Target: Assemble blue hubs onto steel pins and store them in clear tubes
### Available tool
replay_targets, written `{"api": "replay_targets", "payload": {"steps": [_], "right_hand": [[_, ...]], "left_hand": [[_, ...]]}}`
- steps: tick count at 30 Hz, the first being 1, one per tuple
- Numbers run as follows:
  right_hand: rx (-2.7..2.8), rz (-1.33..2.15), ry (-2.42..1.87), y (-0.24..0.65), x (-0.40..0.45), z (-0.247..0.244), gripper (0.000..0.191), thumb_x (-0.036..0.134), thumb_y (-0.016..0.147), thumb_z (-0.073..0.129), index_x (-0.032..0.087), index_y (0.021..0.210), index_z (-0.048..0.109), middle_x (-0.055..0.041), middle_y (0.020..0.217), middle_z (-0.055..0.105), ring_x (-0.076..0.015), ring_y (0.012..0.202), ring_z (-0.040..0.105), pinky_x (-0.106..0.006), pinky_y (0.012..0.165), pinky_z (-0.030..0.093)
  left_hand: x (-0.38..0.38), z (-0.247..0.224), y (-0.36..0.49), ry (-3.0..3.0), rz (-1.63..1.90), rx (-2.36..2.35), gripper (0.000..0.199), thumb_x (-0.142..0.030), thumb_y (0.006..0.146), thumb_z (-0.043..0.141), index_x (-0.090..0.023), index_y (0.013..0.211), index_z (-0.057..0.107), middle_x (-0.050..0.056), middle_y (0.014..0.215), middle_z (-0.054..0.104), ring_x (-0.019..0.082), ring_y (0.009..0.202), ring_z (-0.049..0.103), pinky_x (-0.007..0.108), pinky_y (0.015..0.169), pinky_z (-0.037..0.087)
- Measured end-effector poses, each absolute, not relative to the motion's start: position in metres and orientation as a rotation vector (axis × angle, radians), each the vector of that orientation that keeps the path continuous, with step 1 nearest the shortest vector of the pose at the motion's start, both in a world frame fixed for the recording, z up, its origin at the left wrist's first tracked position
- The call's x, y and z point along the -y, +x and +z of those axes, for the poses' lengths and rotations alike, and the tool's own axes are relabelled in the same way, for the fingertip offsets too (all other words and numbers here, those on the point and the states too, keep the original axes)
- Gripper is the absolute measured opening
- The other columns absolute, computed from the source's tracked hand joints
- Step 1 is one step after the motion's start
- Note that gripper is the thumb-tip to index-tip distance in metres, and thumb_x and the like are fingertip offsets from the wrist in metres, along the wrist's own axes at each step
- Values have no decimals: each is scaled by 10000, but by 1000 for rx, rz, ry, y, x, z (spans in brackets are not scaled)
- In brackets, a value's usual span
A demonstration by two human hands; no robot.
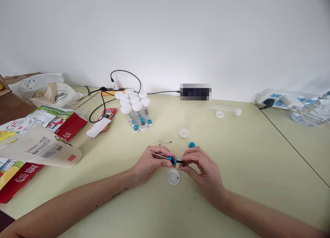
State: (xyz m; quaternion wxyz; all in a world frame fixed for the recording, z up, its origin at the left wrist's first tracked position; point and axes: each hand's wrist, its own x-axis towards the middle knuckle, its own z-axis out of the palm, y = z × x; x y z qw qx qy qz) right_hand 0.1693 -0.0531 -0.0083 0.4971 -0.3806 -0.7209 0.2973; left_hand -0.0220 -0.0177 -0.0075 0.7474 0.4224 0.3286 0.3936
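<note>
Just above the table, my left hand (152,161) pinches a small blue metallic part (171,160) with thin wires trailing from it to the left. A short black shaft joins this part to a dark knob-like end (183,163), which the fingers of my right hand (203,167) grip. Below the hands lies a white round cap (173,176) with a tiny dark piece inside. Another blue part (191,145) sits just behind my right hand. Behind my left fingers a thin wire with a reddish tip (167,142) rests on the table.
Several clear tubes with white caps (136,109) stand at the back left. A white cap holding a small pin (184,132), a loose lid (220,114) and a lying clear tube (224,109) are further back. Boxes, a paper cup (51,147) and a power strip (283,99) flank the table.
</note>
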Motion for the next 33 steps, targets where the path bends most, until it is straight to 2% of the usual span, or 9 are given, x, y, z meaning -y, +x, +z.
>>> {"api": "replay_targets", "payload": {"steps": [14, 23, 27, 33], "right_hand": [[1765, 642, -837, 168, 53, -9, 258, 74, 824, 580, 258, 993, 641, -46, 875, 570, -130, 714, 595, -273, 590, 549], [1730, 724, -893, 170, 56, -10, 164, 130, 800, 636, 229, 927, 664, -28, 772, 600, -128, 633, 599, -257, 528, 530], [1724, 748, -866, 171, 56, -11, 200, 111, 817, 610, 241, 963, 653, -30, 811, 602, -127, 657, 616, -262, 565, 548], [1783, 604, -833, 169, 55, -9, 229, 85, 829, 575, 255, 964, 648, -41, 850, 607, -140, 721, 620, -277, 601, 549]], "left_hand": [[24, -4, -19, 860, 881, -760, 190, -110, 574, 796, -145, 722, 683, 42, 780, 704, 155, 751, 635, 293, 752, 475], [24, -6, -19, 890, 884, -742, 189, -115, 569, 799, -155, 721, 694, 31, 776, 704, 151, 729, 639, 283, 730, 474], [24, -6, -20, 896, 882, -726, 190, -105, 573, 796, -153, 729, 700, 24, 767, 700, 145, 732, 639, 271, 726, 475], [25, -5, -19, 906, 899, -735, 177, -108, 583, 791, -145, 723, 689, 31, 763, 700, 154, 731, 645, 280, 724, 487]]}}
